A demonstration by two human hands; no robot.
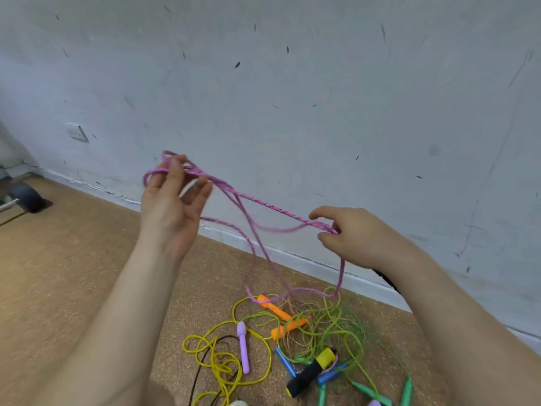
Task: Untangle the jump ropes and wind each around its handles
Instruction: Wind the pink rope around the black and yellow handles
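A pink braided jump rope (263,203) stretches in the air between both hands. My left hand (172,200), raised at centre left, holds several loops of it along with something white. My right hand (351,235) pinches the rope's other end of the taut span. Strands hang down from both hands to the tangle on the floor. In that tangle lie a yellow rope (222,367), green ropes (336,323), two orange handles (275,310), a purple handle (243,350), blue handles (285,363) and a black and yellow handle (310,373).
The cork-coloured floor (73,259) meets a scuffed white wall (292,83) with a white baseboard (307,262). A dark wheel-like object (27,197) sits at the far left. Green handles (407,391) lie at the bottom right.
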